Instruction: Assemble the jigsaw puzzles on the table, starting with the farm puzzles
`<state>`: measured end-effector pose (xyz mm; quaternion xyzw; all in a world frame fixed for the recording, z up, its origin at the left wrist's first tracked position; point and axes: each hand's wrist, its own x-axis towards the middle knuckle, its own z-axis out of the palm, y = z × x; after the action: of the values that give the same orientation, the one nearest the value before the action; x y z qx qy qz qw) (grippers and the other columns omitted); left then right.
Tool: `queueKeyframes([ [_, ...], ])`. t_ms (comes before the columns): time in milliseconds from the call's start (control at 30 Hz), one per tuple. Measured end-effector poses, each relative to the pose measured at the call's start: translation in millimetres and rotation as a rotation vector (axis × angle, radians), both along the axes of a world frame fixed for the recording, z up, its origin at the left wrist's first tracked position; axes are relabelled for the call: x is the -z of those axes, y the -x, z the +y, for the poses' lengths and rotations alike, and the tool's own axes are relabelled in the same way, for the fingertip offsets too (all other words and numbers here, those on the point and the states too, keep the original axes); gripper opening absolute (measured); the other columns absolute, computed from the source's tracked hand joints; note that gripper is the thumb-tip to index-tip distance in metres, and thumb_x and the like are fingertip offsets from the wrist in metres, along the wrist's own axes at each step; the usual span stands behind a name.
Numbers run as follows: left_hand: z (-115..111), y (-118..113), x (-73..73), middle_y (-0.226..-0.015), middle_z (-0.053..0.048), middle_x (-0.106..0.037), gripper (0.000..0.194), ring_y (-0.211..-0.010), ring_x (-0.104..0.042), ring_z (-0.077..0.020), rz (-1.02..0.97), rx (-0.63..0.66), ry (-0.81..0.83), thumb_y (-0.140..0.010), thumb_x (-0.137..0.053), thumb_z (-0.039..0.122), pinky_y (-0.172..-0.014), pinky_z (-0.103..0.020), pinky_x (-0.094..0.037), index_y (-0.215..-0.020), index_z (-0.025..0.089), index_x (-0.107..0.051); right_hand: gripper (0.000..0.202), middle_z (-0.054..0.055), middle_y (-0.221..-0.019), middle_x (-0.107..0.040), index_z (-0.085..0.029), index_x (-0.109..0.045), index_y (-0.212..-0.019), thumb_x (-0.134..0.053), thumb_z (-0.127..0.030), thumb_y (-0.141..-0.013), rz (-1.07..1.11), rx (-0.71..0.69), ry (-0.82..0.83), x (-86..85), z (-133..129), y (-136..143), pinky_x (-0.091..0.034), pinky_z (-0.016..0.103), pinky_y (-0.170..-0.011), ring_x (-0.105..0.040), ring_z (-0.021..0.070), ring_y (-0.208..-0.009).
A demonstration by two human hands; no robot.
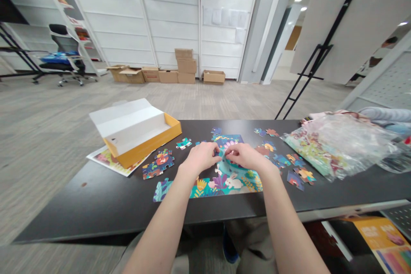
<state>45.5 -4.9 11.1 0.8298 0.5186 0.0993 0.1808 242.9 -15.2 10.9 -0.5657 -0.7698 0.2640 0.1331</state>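
A partly joined jigsaw puzzle point(221, 186) lies on the black table, with a white rabbit, flowers and leaves along its near strip. Over its middle my left hand point(201, 156) is closed, thumb and fingertips pinching at a teal puzzle piece point(221, 153). From the other side my right hand point(245, 155) also has its fingers curled in, fingertips down on the same spot. The fingers partly hide that piece, so its outline is unclear. Loose puzzle pieces lie to both sides, among them a joined cluster point(159, 163) at left and an orange-and-yellow piece point(305, 175) at right.
An open yellow box point(146, 139) with a white lid rests on a printed sheet point(111, 160) at the left. Clear plastic bags point(346, 141) cover the table's right end. A flipchart stand point(308, 72), shelving point(170, 21) and cardboard boxes point(184, 66) stand beyond.
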Motion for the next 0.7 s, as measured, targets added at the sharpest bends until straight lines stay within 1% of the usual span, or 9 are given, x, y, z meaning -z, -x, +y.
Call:
queueKeyframes([
  [100,1,4,-3.3,-0.094,-0.004,-0.076,0.026,-0.088,-0.070,-0.0230,-0.002,0.018,0.000,-0.086,-0.065,0.039,-0.075,-0.029,-0.050,-0.105,0.024,-0.072,0.016,0.000,-0.068,-0.071,-0.020,-0.075,-0.087,-0.060,-0.023,-0.085,0.013,-0.013,-0.033,1.4,0,-1,-0.043,0.023,-0.060,-0.065,0.0147,-0.062],
  [200,8,22,-5.6,-0.096,-0.005,-0.076,0.024,-0.093,-0.070,-0.0246,0.009,-0.017,-0.040,-0.090,-0.060,0.039,-0.079,-0.031,-0.052,-0.106,0.024,-0.072,0.014,0.000,-0.069,-0.071,-0.020,-0.075,-0.086,-0.061,-0.024,-0.085,0.008,-0.019,-0.034,2.1,0,-2,-0.044,0.024,-0.061,-0.065,0.0147,-0.063],
  [233,12,31,-6.2,-0.101,-0.006,-0.076,0.024,-0.097,-0.070,-0.0256,0.031,-0.062,-0.074,-0.091,-0.059,0.036,-0.082,-0.033,-0.053,-0.107,0.024,-0.072,0.014,0.000,-0.069,-0.071,-0.020,-0.075,-0.086,-0.062,-0.024,-0.085,0.003,-0.017,-0.027,1.8,0,-2,-0.044,0.024,-0.062,-0.064,0.0146,-0.063],
  [333,19,59,-6.7,-0.118,-0.011,-0.072,0.026,-0.111,-0.066,-0.0299,0.127,-0.271,-0.155,-0.093,-0.056,0.028,-0.090,-0.038,-0.053,-0.114,0.021,-0.069,0.012,0.001,-0.070,-0.072,-0.019,-0.074,-0.086,-0.063,-0.024,-0.084,0.006,-0.011,-0.008,0.2,-1,-1,-0.045,0.024,-0.063,-0.064,0.0146,-0.064],
  [367,21,67,-6.2,-0.120,-0.013,-0.071,0.029,-0.115,-0.064,-0.0315,0.158,-0.314,-0.152,-0.093,-0.057,0.028,-0.092,-0.040,-0.053,-0.118,0.020,-0.068,0.012,0.001,-0.071,-0.072,-0.019,-0.074,-0.085,-0.063,-0.024,-0.085,0.012,-0.008,-0.005,-0.3,-1,-1,-0.045,0.024,-0.062,-0.064,0.0147,-0.064],
  [433,23,78,-4.1,-0.120,-0.015,-0.071,0.032,-0.117,-0.063,-0.0340,0.198,-0.356,-0.113,-0.091,-0.060,0.028,-0.093,-0.042,-0.053,-0.121,0.019,-0.066,0.012,0.002,-0.073,-0.073,-0.019,-0.073,-0.085,-0.062,-0.023,-0.085,0.026,0.001,-0.005,-0.6,-1,0,-0.046,0.024,-0.062,-0.065,0.0150,-0.066],
  [533,27,85,1.3,-0.118,-0.015,-0.072,0.031,-0.116,-0.064,-0.0336,0.203,-0.345,-0.077,-0.089,-0.063,0.025,-0.094,-0.042,-0.052,-0.119,0.020,-0.066,0.012,0.003,-0.074,-0.073,-0.019,-0.073,-0.087,-0.062,-0.024,-0.085,0.046,0.010,-0.013,1.3,0,-3,-0.046,0.024,-0.062,-0.066,0.0152,-0.065],
  [633,32,87,7.6,-0.118,-0.012,-0.072,0.033,-0.113,-0.066,-0.0276,0.164,-0.306,-0.071,-0.087,-0.065,0.023,-0.097,-0.036,-0.051,-0.120,0.019,-0.065,0.013,0.003,-0.076,-0.074,-0.020,-0.072,-0.088,-0.062,-0.027,-0.085,0.060,0.010,-0.025,4.7,1,-7,-0.047,0.025,-0.062,-0.067,0.0157,-0.066],
  [700,35,88,11.2,-0.118,-0.012,-0.071,0.039,-0.111,-0.067,-0.0246,0.140,-0.290,-0.062,-0.085,-0.068,0.023,-0.097,-0.032,-0.051,-0.123,0.018,-0.063,0.014,0.003,-0.076,-0.074,-0.020,-0.072,-0.088,-0.062,-0.028,-0.085,0.070,0.014,-0.024,6.1,1,-9,-0.048,0.025,-0.062,-0.067,0.0160,-0.065],
])
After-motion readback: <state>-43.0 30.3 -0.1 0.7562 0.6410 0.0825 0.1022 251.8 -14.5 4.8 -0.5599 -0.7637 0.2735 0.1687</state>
